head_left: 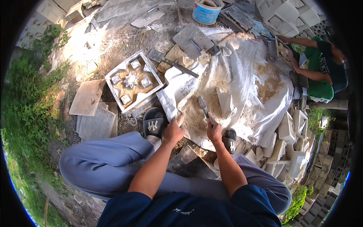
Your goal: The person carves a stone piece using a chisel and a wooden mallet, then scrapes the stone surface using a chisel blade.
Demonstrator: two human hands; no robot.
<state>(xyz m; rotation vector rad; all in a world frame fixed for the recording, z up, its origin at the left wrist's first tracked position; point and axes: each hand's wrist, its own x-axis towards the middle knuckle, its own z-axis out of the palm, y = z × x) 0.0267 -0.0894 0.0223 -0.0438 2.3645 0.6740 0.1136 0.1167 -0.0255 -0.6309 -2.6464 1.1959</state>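
Observation:
My left hand (174, 131) is closed round the wooden handle of a flat plastering trowel (166, 104), its blade angled away toward the far left. My right hand (214, 131) grips a small pointed trowel (202, 102) whose blade is over sandy material. This pale, crumbly sand (193, 115) lies on a white sack sheet (245, 87) between my feet. Left of the sheet sits a square mould (154, 90) with a raised star in its middle and smaller blocks around it. A white angular chunk (225, 102) stands beside the sand, right of the small trowel.
A hammer-like tool (174, 63) and a flat float (193, 41) lie beyond the sheet. A blue bucket (206, 13) stands at the back. Cast blocks (286, 126) are piled at right, flat boards (89, 97) at left. Another person (321, 64) works at far right.

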